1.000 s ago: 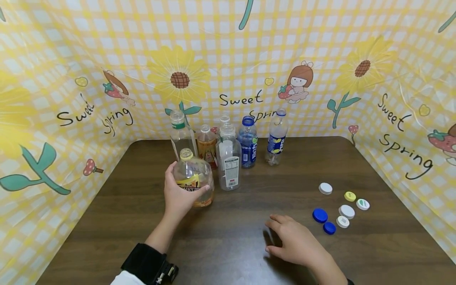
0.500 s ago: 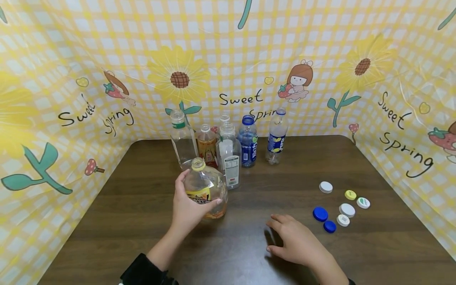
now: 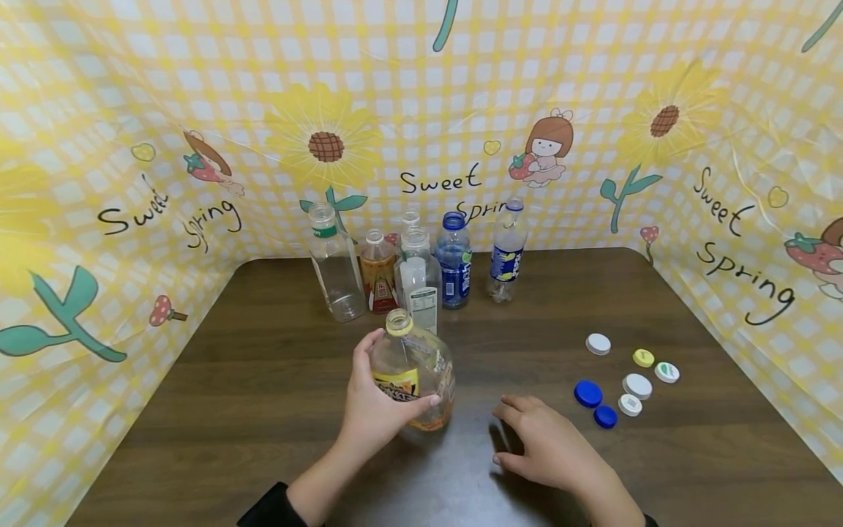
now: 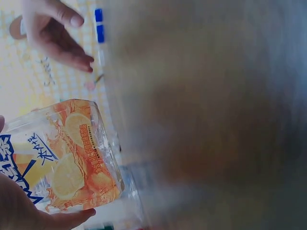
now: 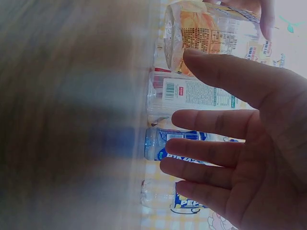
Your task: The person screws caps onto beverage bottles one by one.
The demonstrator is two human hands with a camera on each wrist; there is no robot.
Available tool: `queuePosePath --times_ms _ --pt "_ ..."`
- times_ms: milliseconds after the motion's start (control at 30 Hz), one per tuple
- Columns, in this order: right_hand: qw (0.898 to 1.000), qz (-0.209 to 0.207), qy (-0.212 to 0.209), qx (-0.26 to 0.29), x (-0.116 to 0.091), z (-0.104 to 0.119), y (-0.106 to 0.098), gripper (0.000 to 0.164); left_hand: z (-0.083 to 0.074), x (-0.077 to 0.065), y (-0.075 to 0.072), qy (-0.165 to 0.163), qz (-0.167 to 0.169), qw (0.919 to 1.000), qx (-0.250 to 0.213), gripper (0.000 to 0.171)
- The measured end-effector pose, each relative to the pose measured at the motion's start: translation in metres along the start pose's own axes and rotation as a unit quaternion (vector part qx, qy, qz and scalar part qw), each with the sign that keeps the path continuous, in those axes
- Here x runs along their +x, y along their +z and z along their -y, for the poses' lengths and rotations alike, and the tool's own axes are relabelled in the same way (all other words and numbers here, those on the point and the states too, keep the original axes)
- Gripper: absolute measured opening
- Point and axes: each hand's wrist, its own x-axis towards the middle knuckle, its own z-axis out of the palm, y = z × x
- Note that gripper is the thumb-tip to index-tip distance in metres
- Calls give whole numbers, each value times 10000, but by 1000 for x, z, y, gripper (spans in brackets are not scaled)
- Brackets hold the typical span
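My left hand (image 3: 378,410) grips a large clear plastic bottle (image 3: 431,366) by its side, thumb in front and fingers behind. The bottle is uncapped, with a yellow ring at its neck. Its label (image 4: 72,163) shows orange lemon slices in the left wrist view. Slightly tilted, it is held over the middle of the table. Just to its right, my right hand (image 3: 546,446) holds nothing, low over the table. In the right wrist view that hand's fingers (image 5: 206,148) are spread and nearly straight, with the bottle beyond the thumb.
Several uncapped bottles stand at the back, among them a green-ringed one (image 3: 336,271), a brown-labelled one (image 3: 380,278), a blue one (image 3: 454,267) and a Pepsi bottle (image 3: 507,256). Loose caps, including a blue cap (image 3: 588,394) and a yellow cap (image 3: 643,358), lie on the right of the table (image 3: 263,395).
My left hand has carried the large bottle rightward and nearer to me, away from the standing bottles and toward my right hand. The right hand has stayed in place.
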Motion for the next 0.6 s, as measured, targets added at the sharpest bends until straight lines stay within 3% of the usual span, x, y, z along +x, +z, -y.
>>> queuePosePath --times_ms 433,600 --pt "9999 -27 -36 -113 1 -1 -1 57 -4 -23 16 215 583 9979 -158 118" --pt "9985 -3 -350 -414 4 -8 -4 47 -5 -26 18 347 687 9967 -246 118"
